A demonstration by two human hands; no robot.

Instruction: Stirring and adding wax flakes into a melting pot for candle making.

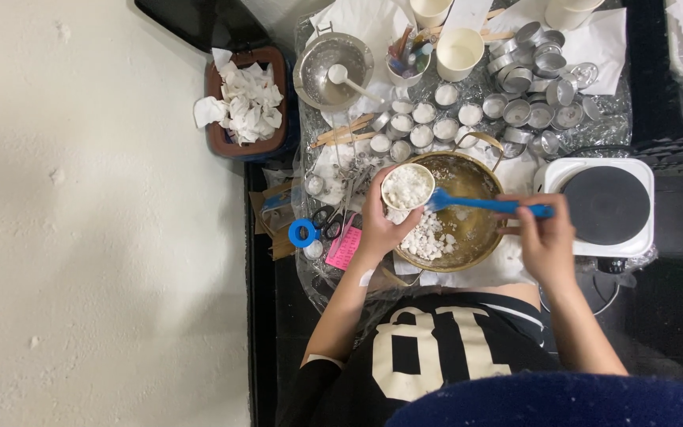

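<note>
My left hand holds a small cup full of white wax flakes over the left rim of a brass pot. My right hand grips the handle of a blue spoon, whose bowl touches the cup's lip. A heap of white flakes lies in the pot's lower left.
A white hot plate stands right of the pot. Filled and empty tealight tins crowd the back, with paper cups, a metal bowl with a spoon, wooden sticks, scissors, blue tape and a bin of tissues on the left.
</note>
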